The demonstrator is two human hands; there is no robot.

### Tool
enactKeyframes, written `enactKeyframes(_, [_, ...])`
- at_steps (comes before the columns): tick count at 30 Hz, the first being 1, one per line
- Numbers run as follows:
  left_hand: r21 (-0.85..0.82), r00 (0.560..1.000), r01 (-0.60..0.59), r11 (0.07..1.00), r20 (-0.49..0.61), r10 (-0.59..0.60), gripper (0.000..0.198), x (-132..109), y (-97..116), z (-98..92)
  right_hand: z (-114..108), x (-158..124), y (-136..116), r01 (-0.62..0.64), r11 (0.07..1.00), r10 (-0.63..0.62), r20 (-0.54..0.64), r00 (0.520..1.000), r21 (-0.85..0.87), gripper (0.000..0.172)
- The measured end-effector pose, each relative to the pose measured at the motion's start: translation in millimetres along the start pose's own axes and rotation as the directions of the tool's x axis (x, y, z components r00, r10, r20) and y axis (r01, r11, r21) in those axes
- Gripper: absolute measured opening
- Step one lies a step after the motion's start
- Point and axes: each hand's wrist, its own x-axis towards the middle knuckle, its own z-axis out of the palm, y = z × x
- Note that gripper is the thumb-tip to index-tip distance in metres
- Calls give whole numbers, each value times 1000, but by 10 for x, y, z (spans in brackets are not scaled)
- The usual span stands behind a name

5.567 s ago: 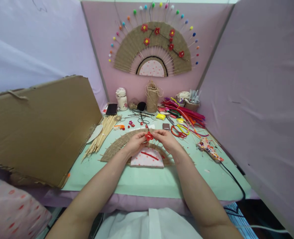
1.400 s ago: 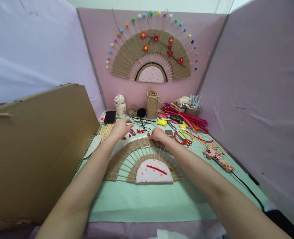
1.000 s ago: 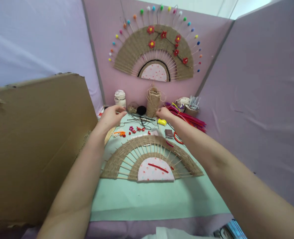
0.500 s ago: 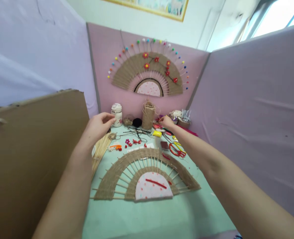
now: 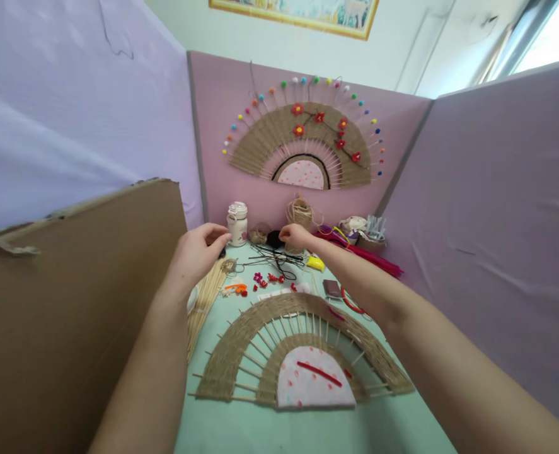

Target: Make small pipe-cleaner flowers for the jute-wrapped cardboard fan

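My left hand (image 5: 201,255) hovers beside a white lidded jar (image 5: 237,226), fingers half curled and a gap left between thumb and forefinger; nothing shows in it. Across the table, my right hand (image 5: 297,236) is closed in a pinch before the twine spool (image 5: 300,213), by a black ball of yarn (image 5: 274,239). What its fingertips hold, if anything, is too small to make out. Below both hands lies a woven twine fan (image 5: 241,321) with stick ribs. A red strip (image 5: 319,374) rests on its dotted pink half-circle (image 5: 302,394).
Thin sticks (image 5: 206,302) lie at left by a cardboard sheet (image 5: 80,302). Small red flower pieces (image 5: 272,278), black cords (image 5: 283,265), a yellow packet (image 5: 316,263) and red scissors (image 5: 352,301) lie behind the fan. A finished fan (image 5: 260,142) hangs on the pink back panel.
My right hand has moved left, from the right side of the twine spool to in front of it. My left hand stays near the jar. The whole view has shifted slightly.
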Motion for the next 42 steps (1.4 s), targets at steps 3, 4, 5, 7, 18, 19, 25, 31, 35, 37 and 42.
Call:
enactKeyframes(3, [21,1000,16,1000,27,-16,30,14,-32,9,240,215,-196,38,999,-36,73,997,-18,19])
enactKeyframes(4, [26,999,19,1000,32,-19,30,19,-45,5,310,289,-245,35,999,-32,94,995,-27,18])
enactKeyframes(5, [27,999,21,999,30,-22,29,24,-61,-4,375,364,-287,24,999,-19,115,993,-37,17])
enactKeyframes(7, [24,999,29,999,13,-29,28,32,-92,-34,492,511,-353,-20,998,30,159,987,-61,12])
enactKeyframes(18, [33,997,80,996,-17,-80,28,45,-123,-123,753,780,-413,-255,965,225,301,927,64,12])
enactKeyframes(19, [32,997,76,997,-8,-75,28,45,-122,-108,714,769,-377,-259,960,219,296,930,105,11])
enactKeyframes(25, [29,999,45,999,17,-46,29,26,-90,-46,248,749,-152,-232,882,179,163,970,411,17])
enactKeyframes(31, [10,998,19,1000,56,-20,29,-14,-27,-17,-172,672,-120,-70,578,191,-51,980,813,22])
enactKeyframes(35, [10,996,-9,1000,84,8,29,-10,-16,49,-229,596,-143,121,273,251,-192,949,954,22])
enactKeyframes(37, [13,994,-22,1000,106,21,29,-3,-19,89,-239,564,-153,150,278,264,-226,938,949,21])
enactKeyframes(42, [4,990,-24,1000,136,23,28,17,-50,182,-348,453,-253,164,412,266,-290,919,896,17])
